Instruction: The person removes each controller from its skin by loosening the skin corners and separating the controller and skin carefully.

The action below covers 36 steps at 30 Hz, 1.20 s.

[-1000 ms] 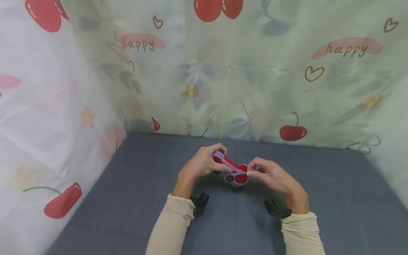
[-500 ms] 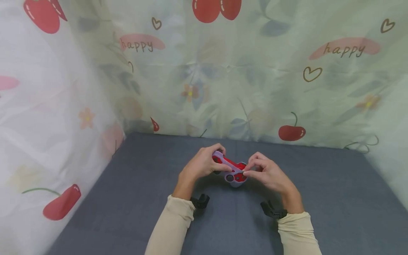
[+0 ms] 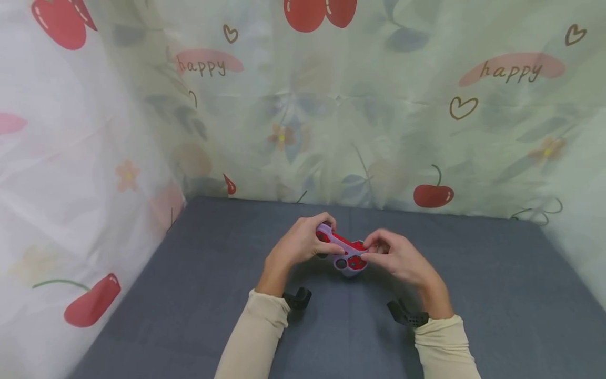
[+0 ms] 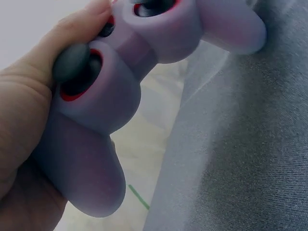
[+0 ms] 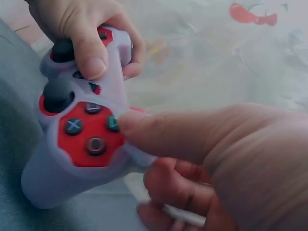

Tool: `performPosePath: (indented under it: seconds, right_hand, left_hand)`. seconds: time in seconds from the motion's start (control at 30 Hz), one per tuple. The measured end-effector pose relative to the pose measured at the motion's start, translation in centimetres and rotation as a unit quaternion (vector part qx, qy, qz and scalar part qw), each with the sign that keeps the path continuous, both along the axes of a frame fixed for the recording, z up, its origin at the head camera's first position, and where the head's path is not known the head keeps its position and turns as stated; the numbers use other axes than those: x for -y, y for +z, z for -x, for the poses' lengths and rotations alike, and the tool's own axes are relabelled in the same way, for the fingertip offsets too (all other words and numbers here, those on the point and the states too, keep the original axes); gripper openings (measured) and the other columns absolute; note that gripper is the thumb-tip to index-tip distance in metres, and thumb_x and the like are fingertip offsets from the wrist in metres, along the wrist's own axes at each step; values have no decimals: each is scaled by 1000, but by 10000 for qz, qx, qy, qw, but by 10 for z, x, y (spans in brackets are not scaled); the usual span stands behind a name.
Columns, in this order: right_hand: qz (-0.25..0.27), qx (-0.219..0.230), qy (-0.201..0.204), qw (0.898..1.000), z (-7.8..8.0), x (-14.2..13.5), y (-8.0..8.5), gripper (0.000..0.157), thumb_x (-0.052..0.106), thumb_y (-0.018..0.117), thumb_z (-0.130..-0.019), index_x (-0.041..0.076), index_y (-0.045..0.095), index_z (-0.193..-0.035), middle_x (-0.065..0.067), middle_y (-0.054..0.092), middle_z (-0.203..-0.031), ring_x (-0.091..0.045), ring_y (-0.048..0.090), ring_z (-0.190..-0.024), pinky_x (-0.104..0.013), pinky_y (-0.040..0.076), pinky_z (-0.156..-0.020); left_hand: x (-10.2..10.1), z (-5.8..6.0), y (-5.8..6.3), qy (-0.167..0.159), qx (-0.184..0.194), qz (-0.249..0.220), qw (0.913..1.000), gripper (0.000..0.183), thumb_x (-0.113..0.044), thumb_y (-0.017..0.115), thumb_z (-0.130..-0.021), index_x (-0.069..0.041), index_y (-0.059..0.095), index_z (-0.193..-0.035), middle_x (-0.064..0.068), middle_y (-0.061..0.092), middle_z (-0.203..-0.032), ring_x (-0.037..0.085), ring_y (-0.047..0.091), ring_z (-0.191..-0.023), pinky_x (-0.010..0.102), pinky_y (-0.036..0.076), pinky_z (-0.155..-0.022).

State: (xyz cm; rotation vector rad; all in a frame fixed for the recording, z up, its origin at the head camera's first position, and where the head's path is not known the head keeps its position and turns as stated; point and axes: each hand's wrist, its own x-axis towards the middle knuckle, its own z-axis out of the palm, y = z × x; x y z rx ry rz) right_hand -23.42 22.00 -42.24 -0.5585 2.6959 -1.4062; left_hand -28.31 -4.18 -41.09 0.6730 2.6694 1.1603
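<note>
A red game controller [image 5: 103, 139] in a pale lilac silicone cover [image 3: 352, 271] is held up over the dark cloth. My left hand [image 3: 300, 242] grips its left half. That thumb lies across the front, near the middle buttons, and the fingers wrap behind. Black thumbsticks [image 5: 58, 95] stick out of the cover. My right hand [image 3: 395, 255] is at the button end and pinches the cover's upper edge. Its thumb tip overlaps the triangle button [image 5: 113, 123] in the right wrist view, while the other fingers curl behind the edge. The lilac grip ends [image 4: 96, 183] hang down.
A dark grey-blue cloth [image 3: 199, 295] covers the tabletop. Printed curtains [image 3: 331, 126] with cherries and hearts close off the back and left. Black wrist mounts [image 3: 298, 299] sit at both cuffs.
My right hand has moved slightly left onto the button end, and its fingers have come down to the controller's upper edge. The left hand and controller have stayed almost still.
</note>
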Motion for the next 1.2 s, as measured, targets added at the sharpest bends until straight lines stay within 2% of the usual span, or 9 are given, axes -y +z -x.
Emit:
performPosePath:
  seconds: [0.07, 0.13, 0.3, 0.47, 0.7, 0.83, 1.0, 1.2]
  right_hand:
    - [86, 298, -136, 9994, -1, 1, 4, 35, 21, 78, -91, 5, 58, -115, -10, 64, -95, -20, 62, -78, -27, 53, -68]
    - [116, 492, -237, 9984, -2, 1, 7, 38, 21, 76, -93, 4, 55, -119, -12, 66, -98, -26, 65, -81, -29, 55, -71]
    - [-117, 339, -391, 9986, -2, 5, 10, 24, 19, 67, -99, 8, 61, -119, -17, 68, -101, -36, 64, -80, -34, 55, -71]
    - [-293, 187, -717, 9968, -2, 11, 12, 23, 22, 66, -100, 8, 63, -118, -18, 66, -101, -28, 61, -75, -32, 51, -68]
    - [-512, 135, -1170, 9917, -1, 19, 11, 27, 26, 67, -100, 8, 66, -120, -14, 66, -102, -23, 61, -74, -31, 51, -68]
    - [-631, 266, -1278, 9894, 0, 19, 9, 31, 31, 66, -100, 9, 69, -122, -12, 70, -105, -20, 61, -78, -29, 52, -70]
    - [-589, 266, -1352, 9887, 1, 20, 9, 30, 28, 68, -99, 7, 73, -120, -13, 74, -98, -20, 63, -77, -29, 52, -70]
    - [-1135, 358, -1475, 9819, -3, 21, 17, 28, 25, 67, -99, 4, 76, -115, -13, 72, -88, -19, 58, -72, -30, 47, -64]
  left_hand:
    - [1, -1, 1, -42, -84, -48, 9999, 46, -47, 88, -77, -29, 60, -110, -4, 64, -99, 17, 62, -79, 31, 54, -65]
    - [2, -1, 2, -81, -160, -97, 9998, 47, -46, 88, -77, -27, 61, -111, -4, 65, -98, 17, 63, -79, 32, 55, -65]
    - [2, -3, 3, -1, -332, -161, 9993, 45, -45, 88, -77, -29, 60, -109, -5, 65, -97, 16, 63, -78, 32, 55, -64]
    - [2, -3, 2, 78, -445, -176, 9988, 43, -45, 88, -77, -32, 58, -106, -5, 64, -97, 16, 62, -76, 31, 55, -63]
    - [3, -3, 1, 1, -297, -155, 9994, 43, -44, 88, -78, -31, 58, -106, -4, 65, -97, 15, 62, -72, 31, 55, -62]
    - [3, -3, 1, -73, -324, -132, 9994, 43, -43, 88, -78, -30, 58, -105, -5, 65, -96, 15, 62, -71, 31, 55, -62]
    - [2, -2, 1, -91, -366, -117, 9992, 42, -41, 89, -77, -30, 58, -104, -6, 65, -96, 15, 62, -72, 30, 55, -62]
    - [1, -1, 1, -90, -325, -50, 9994, 43, -43, 89, -77, -31, 59, -106, -7, 65, -98, 15, 62, -80, 29, 54, -63]
